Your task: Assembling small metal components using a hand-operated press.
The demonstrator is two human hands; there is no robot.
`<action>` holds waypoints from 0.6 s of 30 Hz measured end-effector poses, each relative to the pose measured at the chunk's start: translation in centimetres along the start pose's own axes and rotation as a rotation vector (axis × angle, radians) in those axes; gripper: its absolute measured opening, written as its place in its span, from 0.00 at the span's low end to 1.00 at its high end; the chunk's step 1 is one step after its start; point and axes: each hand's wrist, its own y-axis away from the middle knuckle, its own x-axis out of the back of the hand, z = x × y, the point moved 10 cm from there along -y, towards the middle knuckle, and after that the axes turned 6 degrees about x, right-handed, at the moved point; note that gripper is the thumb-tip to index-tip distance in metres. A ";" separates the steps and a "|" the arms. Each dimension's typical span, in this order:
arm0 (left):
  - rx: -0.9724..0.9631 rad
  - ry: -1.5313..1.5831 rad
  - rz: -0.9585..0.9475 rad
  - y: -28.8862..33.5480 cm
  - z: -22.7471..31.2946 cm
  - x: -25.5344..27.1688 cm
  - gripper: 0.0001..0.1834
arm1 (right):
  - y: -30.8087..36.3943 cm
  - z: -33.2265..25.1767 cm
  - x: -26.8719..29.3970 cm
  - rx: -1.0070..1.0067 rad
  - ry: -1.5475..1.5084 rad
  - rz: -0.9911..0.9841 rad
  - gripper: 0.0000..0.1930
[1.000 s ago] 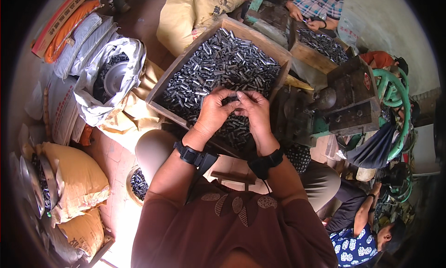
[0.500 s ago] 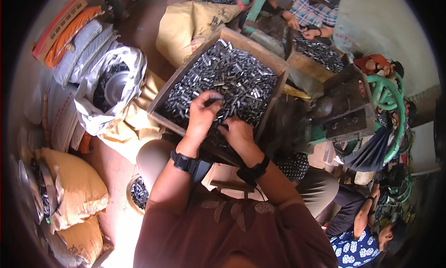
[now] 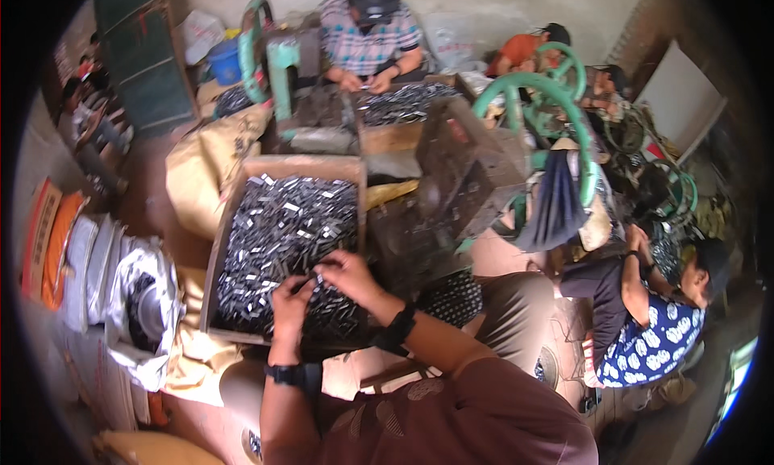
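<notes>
A wooden box [image 3: 362,171] full of small dark and shiny metal pieces [image 3: 282,231] stands in front of me. Over its near part, my left hand [image 3: 291,309] has thumb and fingers pinched together; what they hold, if anything, is too small to make out. Close beside it on the right, my right hand [image 3: 352,280] is also pinched, its fingertips around what looks like one small shiny metal piece. The two sets of fingertips nearly meet above the heap. A dark band circles each of my wrists.
Right of the box stands a dark metal machine [image 3: 463,171] with a green wheel [image 3: 587,143]. Across from me, a person in a checked shirt [image 3: 375,42] handles pieces at another box [image 3: 395,134]. A white sack [image 3: 121,312] is at left; another person [image 3: 653,336] sits at right.
My view has turned to the right and up, so the box appears further left and more of the room shows. My hands have come together, fingertips almost touching.
</notes>
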 end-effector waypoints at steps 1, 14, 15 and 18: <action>0.087 0.100 -0.007 0.4 -0.2 -0.7 0.04 | 0.4 0.0 0.4 -0.073 -0.058 -0.009 0.10; 0.255 0.607 -0.288 4.0 0.1 -8.9 0.05 | 4.7 -1.7 7.3 -0.148 -0.290 -0.103 0.11; 0.255 0.599 -0.291 4.5 0.3 -9.9 0.05 | 5.2 -1.8 8.0 -0.144 -0.296 -0.099 0.11; 0.253 0.591 -0.339 5.8 0.7 -13.1 0.06 | 7.0 -2.4 11.1 -0.109 -0.226 -0.019 0.10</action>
